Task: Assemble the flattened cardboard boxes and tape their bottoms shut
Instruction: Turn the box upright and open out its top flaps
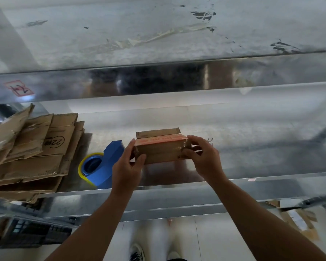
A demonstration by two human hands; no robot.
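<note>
A small assembled cardboard box (162, 150) with a red printed strip and clear tape on its right end is held just above the metal shelf (252, 144). My left hand (127, 166) grips its left end, thumb on top. My right hand (203, 157) grips the taped right end, fingers curled over the corner. One flap stands up at the box's far side. A blue tape dispenser (104, 164) with a yellow-edged roll lies to the left of my left hand. A stack of flattened cardboard boxes (32, 153) lies at the shelf's left end.
A second metal shelf board (158, 34) spans above, with scraps of old tape on it. A dark device with buttons (32, 232) sits at lower left, below the shelf edge. Cardboard scraps (297, 221) lie at lower right. My shoes (137, 251) stand on the pale floor.
</note>
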